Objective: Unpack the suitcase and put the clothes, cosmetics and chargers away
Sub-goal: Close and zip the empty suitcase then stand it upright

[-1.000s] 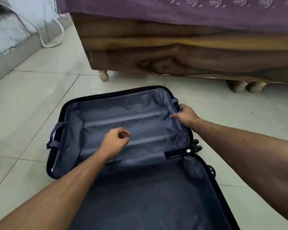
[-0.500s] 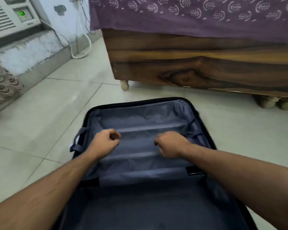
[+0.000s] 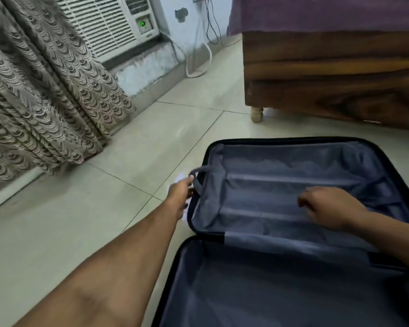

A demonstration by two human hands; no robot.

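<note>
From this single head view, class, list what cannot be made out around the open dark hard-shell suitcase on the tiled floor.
- Near half of the open dark hard-shell suitcase: cut off by the bottom and right edges.
- Left hand at the grey fabric strap: blurred, grip unclear.
- Right hand: fingertips curled under, hidden by the hand itself.
- Green display on the white air conditioner: too small to read.

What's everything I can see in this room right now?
suitcase: one, black shell, grey lining, open flat on floor, nothing visible inside
strap: one, grey, suitcase's left edge
bed: one, brown wood, purple cover, behind suitcase
air conditioner: one, white, top left
curtain: one, beige patterned, left
cables: several, by wall
floor: pale tiles
left hand: at strap
right hand: curled, on lining
</note>
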